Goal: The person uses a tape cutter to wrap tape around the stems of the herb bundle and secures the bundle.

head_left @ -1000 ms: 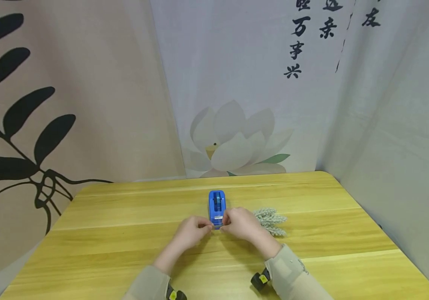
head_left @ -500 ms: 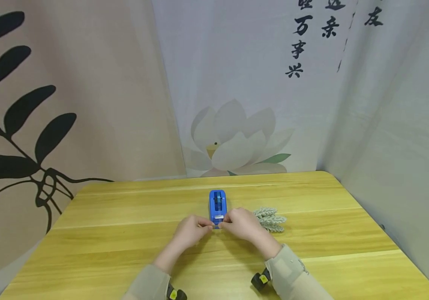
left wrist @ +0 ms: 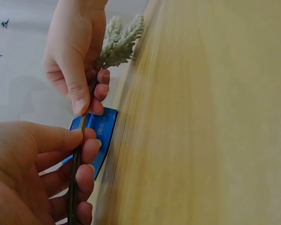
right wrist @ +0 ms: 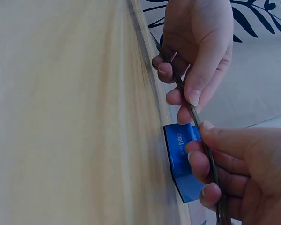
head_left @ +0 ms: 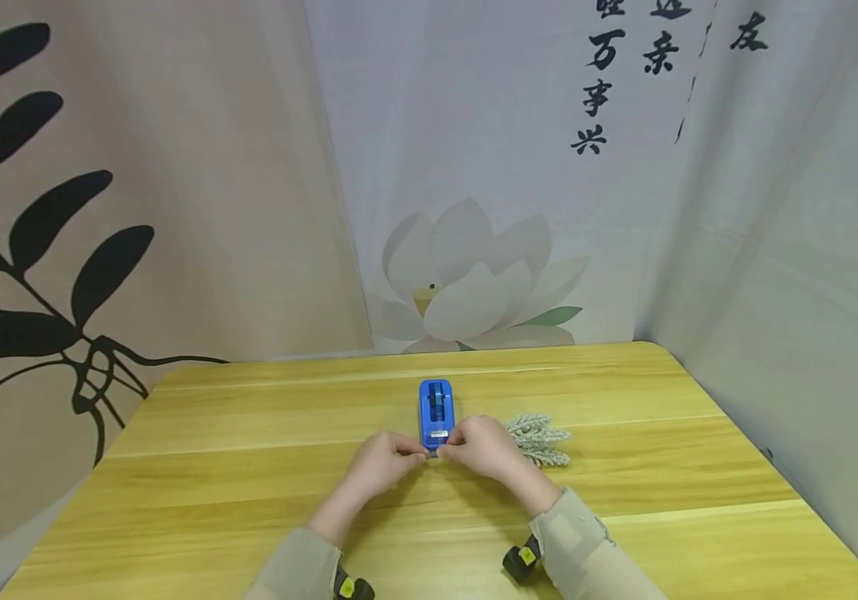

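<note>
Both hands hold one bunch of thin dark stems (right wrist: 208,152) with pale green, wheat-like flower heads (head_left: 537,440). The left hand (head_left: 383,464) pinches the stems between thumb and curled fingers, toward their bare ends. Closer to the flower heads, the right hand (head_left: 484,450) grips the same stems. Their fingertips are close together, with a short length of stem showing between the thumbs in the left wrist view. Just beyond the fingers is a blue tape dispenser (head_left: 437,412), its near end partly covered by the hands. Whether any tape lies on the stems, I cannot tell.
The dispenser stands on a wooden table (head_left: 248,467) with a rounded far right corner. Behind the table hangs a printed curtain (head_left: 489,125). Dark wrist cameras (head_left: 521,562) sit at the sleeves.
The hands stay almost in place on the stems. The flower heads have shifted slightly upward in the head view, and the right fingertips have moved a little closer to the left ones.
</note>
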Motion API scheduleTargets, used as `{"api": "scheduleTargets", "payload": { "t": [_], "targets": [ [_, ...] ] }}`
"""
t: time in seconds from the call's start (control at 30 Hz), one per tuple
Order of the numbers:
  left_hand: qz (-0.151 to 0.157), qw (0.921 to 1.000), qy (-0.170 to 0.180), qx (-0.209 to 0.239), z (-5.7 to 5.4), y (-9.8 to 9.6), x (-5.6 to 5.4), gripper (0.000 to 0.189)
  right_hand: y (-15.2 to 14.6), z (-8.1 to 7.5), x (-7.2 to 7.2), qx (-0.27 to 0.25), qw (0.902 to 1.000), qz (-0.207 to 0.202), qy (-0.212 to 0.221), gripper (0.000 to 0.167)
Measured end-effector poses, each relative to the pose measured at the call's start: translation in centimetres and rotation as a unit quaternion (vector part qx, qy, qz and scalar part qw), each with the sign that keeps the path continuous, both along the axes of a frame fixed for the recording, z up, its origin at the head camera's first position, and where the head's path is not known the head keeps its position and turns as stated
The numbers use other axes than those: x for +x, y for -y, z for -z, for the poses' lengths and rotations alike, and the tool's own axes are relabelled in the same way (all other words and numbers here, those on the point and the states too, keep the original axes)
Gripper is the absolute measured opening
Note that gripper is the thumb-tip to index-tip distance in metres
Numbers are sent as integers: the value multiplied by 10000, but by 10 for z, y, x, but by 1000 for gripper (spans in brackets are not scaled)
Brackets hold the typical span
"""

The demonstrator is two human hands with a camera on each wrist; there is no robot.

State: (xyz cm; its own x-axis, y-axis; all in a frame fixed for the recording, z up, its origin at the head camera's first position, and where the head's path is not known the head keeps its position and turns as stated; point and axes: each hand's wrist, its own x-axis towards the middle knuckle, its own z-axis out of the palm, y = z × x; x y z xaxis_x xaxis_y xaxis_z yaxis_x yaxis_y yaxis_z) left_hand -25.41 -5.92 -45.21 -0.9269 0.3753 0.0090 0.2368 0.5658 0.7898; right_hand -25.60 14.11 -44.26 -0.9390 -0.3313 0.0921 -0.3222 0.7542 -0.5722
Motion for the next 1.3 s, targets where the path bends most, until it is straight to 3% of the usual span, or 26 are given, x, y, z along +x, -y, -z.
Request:
{"api": "scheduleTargets", "payload": {
  "t": [0.23,0.5,0.63,0.83,0.97,1.3],
  "targets": [
    [125,9997,200,-4,-2,2,-6,19,-6,4,-2,-325,9992,0,214,23],
    [-417,9990,-160,43,-2,-1,-21,26,-7,6,-3,-536,9981,-67,296,22],
    [-659,9965,-154,493,-1,-5,-30,34,-6,9,-5,-489,9984,-121,251,24],
    [-1078,9828,331,1464,-3,-11,-39,39,-6,10,-6,-538,9981,-82,276,23],
    [-1169,9715,622,1964,-1,-15,-44,40,-5,10,-6,-556,9980,-69,294,23],
    [-1441,9514,986,2536,7,-23,-54,37,-6,9,-7,-573,9979,-77,275,26]
  ]
}}
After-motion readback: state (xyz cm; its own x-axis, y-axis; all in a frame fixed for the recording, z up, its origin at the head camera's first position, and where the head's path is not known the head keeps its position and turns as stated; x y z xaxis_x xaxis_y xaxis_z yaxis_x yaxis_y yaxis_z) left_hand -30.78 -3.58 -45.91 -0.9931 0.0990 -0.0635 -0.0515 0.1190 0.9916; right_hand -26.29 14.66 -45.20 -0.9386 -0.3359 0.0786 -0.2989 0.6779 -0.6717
